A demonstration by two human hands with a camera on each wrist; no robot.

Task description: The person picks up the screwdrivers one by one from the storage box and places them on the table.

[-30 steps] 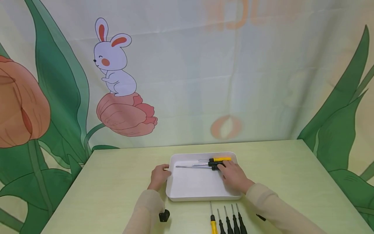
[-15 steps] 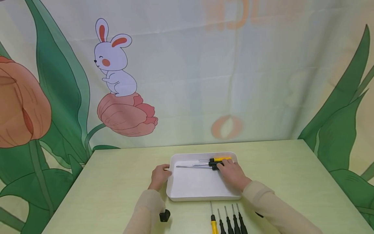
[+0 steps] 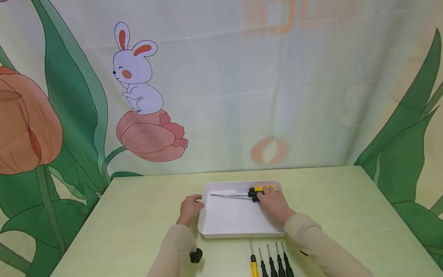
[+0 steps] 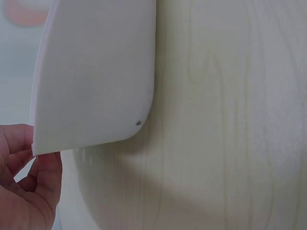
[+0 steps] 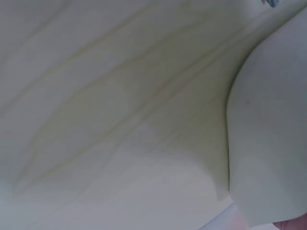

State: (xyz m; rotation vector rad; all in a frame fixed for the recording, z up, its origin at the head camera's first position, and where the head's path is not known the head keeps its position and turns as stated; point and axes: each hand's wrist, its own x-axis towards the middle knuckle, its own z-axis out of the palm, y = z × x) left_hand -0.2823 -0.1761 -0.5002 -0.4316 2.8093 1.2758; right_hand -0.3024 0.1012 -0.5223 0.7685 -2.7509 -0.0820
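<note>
A white tray lies on the table, its outer wall large in the left wrist view. My left hand pinches the tray's left rim, thumb and curled fingers at its edge. Inside, at the back right, several screwdrivers lie side by side, tips leftward: one yellow-handled, the others black-handled, with one long shaft slightly slanted. My right hand reaches over the tray's right side, its fingers and thumb round the handle ends, which it partly hides. Only a bit of it shows in the right wrist view.
In front of the tray several screwdrivers stand in a row, tips toward it: one yellow-handled, the rest black-handled. A black object is beside my left sleeve. A printed curtain hangs behind the table.
The long shaft's tip has swung slightly toward the tray's back. My right fingers have shifted a little over the yellow handle. My left hand stays on the rim.
</note>
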